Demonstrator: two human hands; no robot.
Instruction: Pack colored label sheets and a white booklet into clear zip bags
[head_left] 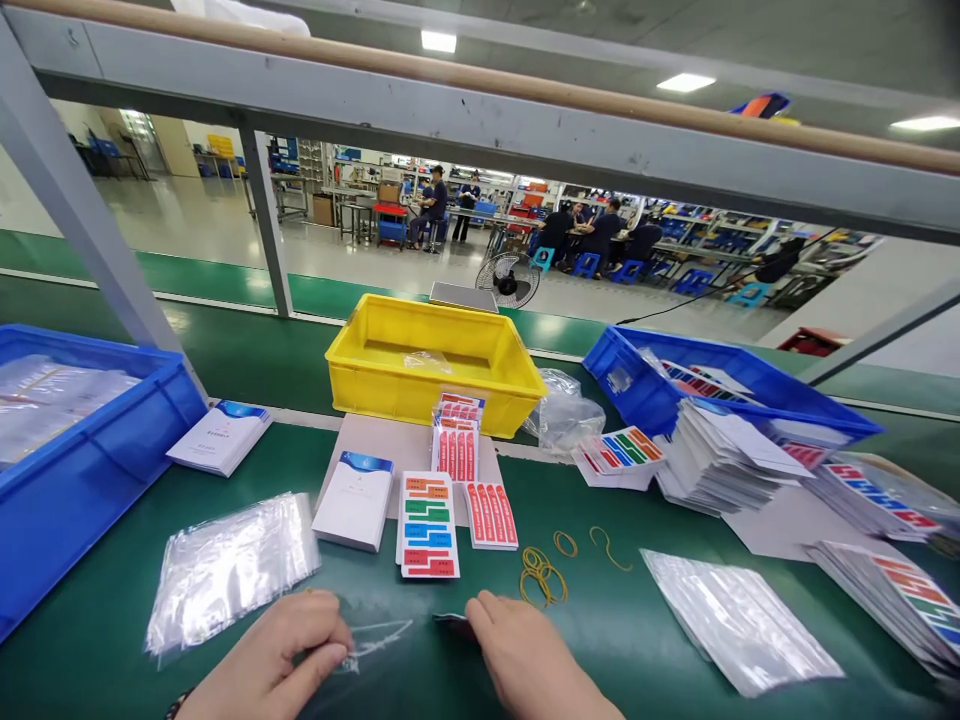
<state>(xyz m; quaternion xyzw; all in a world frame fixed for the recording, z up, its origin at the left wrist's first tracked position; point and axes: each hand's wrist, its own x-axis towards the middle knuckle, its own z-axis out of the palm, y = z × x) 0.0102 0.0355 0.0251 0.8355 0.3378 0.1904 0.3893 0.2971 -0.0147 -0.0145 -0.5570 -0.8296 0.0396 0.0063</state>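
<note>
My left hand, fingers pinched, holds the edge of a clear plastic bag low in the head view. To its right, my right hand is closed over a thin, dark-edged flat piece; its kind cannot be made out. Just beyond the hands lie a stack of colored sticker sheets, a stack of red-striped sticker sheets and a stack of white booklets. A pile of clear bags is left of them. Yellow rubber bands lie beyond my right hand.
A yellow bin stands at the back middle, with blue bins left and right. More booklets sit at left. Tall paper stacks and another bag pile occupy the right. A metal frame crosses overhead.
</note>
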